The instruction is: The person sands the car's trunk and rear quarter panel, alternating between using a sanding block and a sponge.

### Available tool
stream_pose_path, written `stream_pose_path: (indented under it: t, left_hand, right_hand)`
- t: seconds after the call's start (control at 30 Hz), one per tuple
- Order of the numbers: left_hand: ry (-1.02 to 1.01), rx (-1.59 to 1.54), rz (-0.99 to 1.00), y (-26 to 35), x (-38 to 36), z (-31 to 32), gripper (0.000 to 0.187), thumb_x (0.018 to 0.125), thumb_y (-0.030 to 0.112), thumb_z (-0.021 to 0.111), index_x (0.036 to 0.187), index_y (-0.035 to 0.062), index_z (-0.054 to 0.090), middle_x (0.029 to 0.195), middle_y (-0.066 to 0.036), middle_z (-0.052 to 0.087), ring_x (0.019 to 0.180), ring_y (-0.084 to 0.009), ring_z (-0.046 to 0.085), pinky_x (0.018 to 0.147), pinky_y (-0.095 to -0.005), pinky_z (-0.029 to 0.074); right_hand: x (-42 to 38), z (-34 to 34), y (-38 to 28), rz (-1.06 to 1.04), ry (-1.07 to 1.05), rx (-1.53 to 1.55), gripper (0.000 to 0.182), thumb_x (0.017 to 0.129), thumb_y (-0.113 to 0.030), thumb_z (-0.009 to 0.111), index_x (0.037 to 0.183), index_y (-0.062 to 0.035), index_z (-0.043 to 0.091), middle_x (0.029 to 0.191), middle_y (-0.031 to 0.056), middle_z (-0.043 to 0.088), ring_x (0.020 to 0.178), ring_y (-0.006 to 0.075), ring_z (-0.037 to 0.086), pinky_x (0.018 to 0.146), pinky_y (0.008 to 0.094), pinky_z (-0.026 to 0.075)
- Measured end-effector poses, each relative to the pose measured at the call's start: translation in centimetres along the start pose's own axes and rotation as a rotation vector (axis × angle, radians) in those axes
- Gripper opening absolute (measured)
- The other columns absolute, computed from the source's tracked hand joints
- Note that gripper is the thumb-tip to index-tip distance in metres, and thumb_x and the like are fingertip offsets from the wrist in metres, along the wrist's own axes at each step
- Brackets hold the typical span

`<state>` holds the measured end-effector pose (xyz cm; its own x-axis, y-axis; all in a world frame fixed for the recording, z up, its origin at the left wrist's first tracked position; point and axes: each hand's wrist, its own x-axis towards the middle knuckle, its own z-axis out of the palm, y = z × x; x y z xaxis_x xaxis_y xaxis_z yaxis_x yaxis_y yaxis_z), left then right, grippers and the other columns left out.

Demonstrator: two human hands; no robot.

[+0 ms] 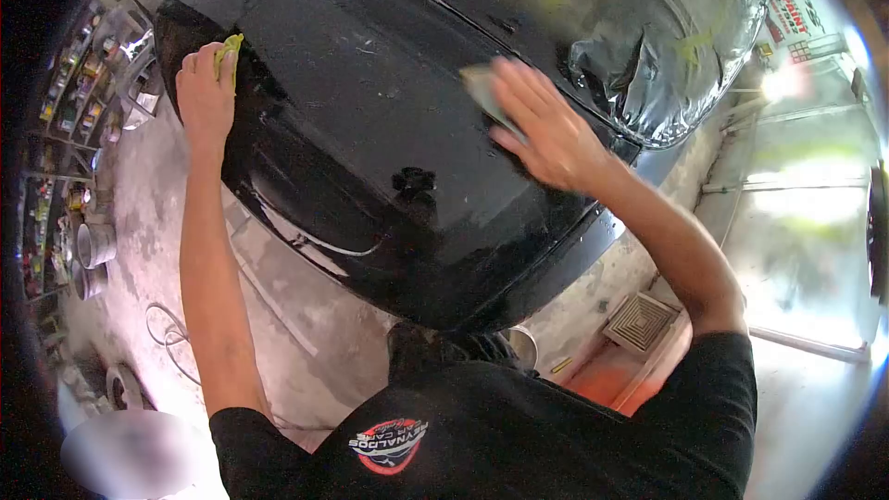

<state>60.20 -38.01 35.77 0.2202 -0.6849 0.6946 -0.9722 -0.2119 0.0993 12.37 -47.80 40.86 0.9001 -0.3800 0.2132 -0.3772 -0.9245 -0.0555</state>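
My left hand (206, 100) rests at the far left edge of a dark, wet car hood (361, 120), its fingers closed around a yellow-green cloth (228, 60). Only part of that cloth shows past the thumb. Over the right half of the hood, my right hand (551, 134) presses a flat grey-green piece of sandpaper (488, 97) against the surface. The fingers lie along it and are slightly smeared by motion. Water drops and dull streaks mark the hood between both hands.
Crumpled clear plastic sheeting (639, 83) covers the windshield area. Shelves of bottles and cans (83, 83) stand at left, with buckets (94, 245) below. A hose (167, 338) lies on the concrete floor. A square vent-like box (641, 322) sits at lower right, near a bowl (523, 347).
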Motion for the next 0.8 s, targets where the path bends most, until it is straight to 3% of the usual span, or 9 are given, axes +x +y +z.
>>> stream_pose_path:
  t: [0.07,0.17,0.27,0.33,0.4,0.5,0.6,0.67,0.8]
  left_hand:
    - [0.003,-0.03,-0.006,-0.9,0.1,0.2,0.03,0.104,0.032,0.056,0.12,0.0076,0.063,0.109,-0.017,0.065,0.101,-0.0375,0.062,0.09,-0.0482,0.047]
    - [0.028,-0.066,0.018,-1.1,-0.5,0.0,0.033,0.105,0.034,0.054,0.12,0.007,0.064,0.106,-0.018,0.066,0.102,-0.0393,0.062,0.091,-0.049,0.047]
    - [0.019,-0.06,0.032,-1.9,-0.3,0.6,0.032,0.104,0.034,0.055,0.119,0.0075,0.065,0.107,-0.019,0.067,0.101,-0.0399,0.062,0.09,-0.0498,0.047]
    - [-0.011,-0.033,-0.001,-1.6,-0.3,0.7,0.032,0.104,0.034,0.055,0.119,0.0076,0.065,0.108,-0.019,0.067,0.102,-0.0396,0.062,0.09,-0.0496,0.047]
    - [-0.019,-0.022,-0.022,-1.5,-0.1,0.4,0.032,0.104,0.034,0.056,0.119,0.0077,0.065,0.109,-0.019,0.067,0.103,-0.0394,0.062,0.09,-0.0495,0.047]
    - [-0.009,-0.03,-0.031,-0.9,-0.1,0.3,0.031,0.104,0.034,0.056,0.119,0.0079,0.065,0.11,-0.018,0.067,0.104,-0.0391,0.062,0.091,-0.0492,0.047]
    - [0.008,-0.037,-0.018,-1.6,0.0,0.6,0.031,0.104,0.034,0.057,0.119,0.0082,0.065,0.11,-0.018,0.067,0.104,-0.0389,0.062,0.091,-0.0489,0.047]
    - [0.015,-0.066,0.005,-1.8,-0.4,0.4,0.031,0.103,0.034,0.057,0.119,0.0085,0.065,0.111,-0.018,0.067,0.104,-0.039,0.062,0.091,-0.0489,0.047]
    - [0.001,-0.041,-0.027,-1.7,-0.4,0.4,0.03,0.103,0.032,0.057,0.119,0.0089,0.064,0.11,-0.018,0.066,0.103,-0.0385,0.062,0.091,-0.0491,0.047]
  right_hand:
    - [7.6,1.8,-0.2,-0.113,0.081,-0.023,0.058,0.102,-0.035,0.056,0.143,0.0035,0.045,0.155,0.0236,0.042,0.145,0.0397,0.038,0.122,0.0483,0.028]
    - [8.5,2.5,0.4,-0.127,0.117,-0.064,0.053,0.102,-0.037,0.054,0.137,0.0031,0.049,0.151,0.0222,0.046,0.141,0.0384,0.042,0.12,0.0484,0.031]
    - [-2.8,-0.8,1.1,-0.048,-0.026,-0.022,0.063,0.098,-0.029,0.062,0.15,0.0009,0.042,0.159,0.0219,0.038,0.149,0.0364,0.034,0.123,0.0516,0.027]
    - [-11.7,-2.5,2.4,0.034,-0.143,-0.034,0.077,0.088,-0.029,0.074,0.15,0.0036,0.041,0.16,0.0245,0.036,0.151,0.0381,0.032,0.123,0.0533,0.027]
    - [-13.1,-2.8,2.1,0.067,-0.122,0.017,0.082,0.085,-0.025,0.077,0.151,0.0042,0.039,0.161,0.0257,0.033,0.151,0.0391,0.031,0.123,0.0537,0.026]
    - [-7.3,-1.0,2.0,0.036,-0.032,0.047,0.076,0.09,-0.027,0.073,0.15,0.0054,0.039,0.16,0.027,0.033,0.151,0.041,0.031,0.124,0.0525,0.025]
    - [5.2,1.4,0.9,-0.159,0.183,-0.015,0.059,0.098,-0.038,0.061,0.136,0.0057,0.051,0.146,0.0258,0.049,0.138,0.0409,0.044,0.117,0.05,0.034]
    - [8.4,3.2,1.2,-0.179,0.217,-0.048,0.056,0.099,-0.039,0.059,0.133,0.0053,0.052,0.144,0.0247,0.05,0.135,0.0399,0.047,0.114,0.0505,0.036]
    - [-0.3,-0.2,1.7,-0.103,0.036,-0.117,0.063,0.098,-0.038,0.06,0.142,0.0053,0.047,0.154,0.024,0.044,0.144,0.037,0.041,0.12,0.051,0.031]
